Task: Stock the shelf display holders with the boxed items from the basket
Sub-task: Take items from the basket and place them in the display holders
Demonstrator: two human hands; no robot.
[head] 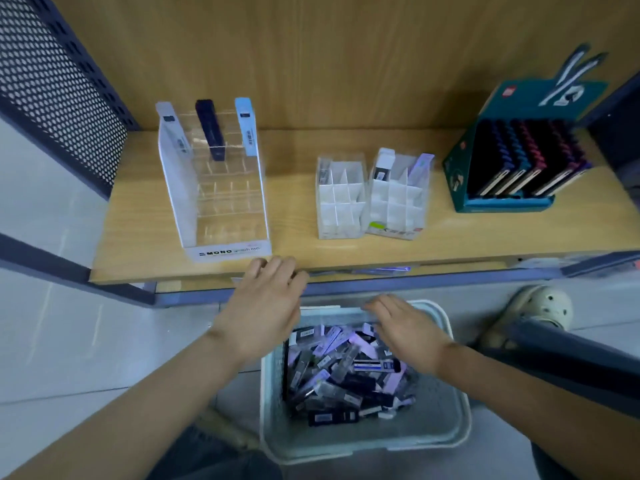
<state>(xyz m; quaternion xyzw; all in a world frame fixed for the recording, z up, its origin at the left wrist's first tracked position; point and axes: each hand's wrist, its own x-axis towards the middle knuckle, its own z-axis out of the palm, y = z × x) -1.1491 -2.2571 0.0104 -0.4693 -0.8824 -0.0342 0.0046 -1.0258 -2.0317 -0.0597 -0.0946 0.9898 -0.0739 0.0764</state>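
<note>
Left hand (266,303) flat at shelf (346,252) edge, mid-frame, holding nothing; right hand (407,329) spread, empty, over basket (441,410), lower centre

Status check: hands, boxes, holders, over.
Left hand open at shelf edge, right hand open over basket. Boxed items piled in basket, none held. MONO holder has three boxes, small holders mostly empty. Nothing blocking.
</note>
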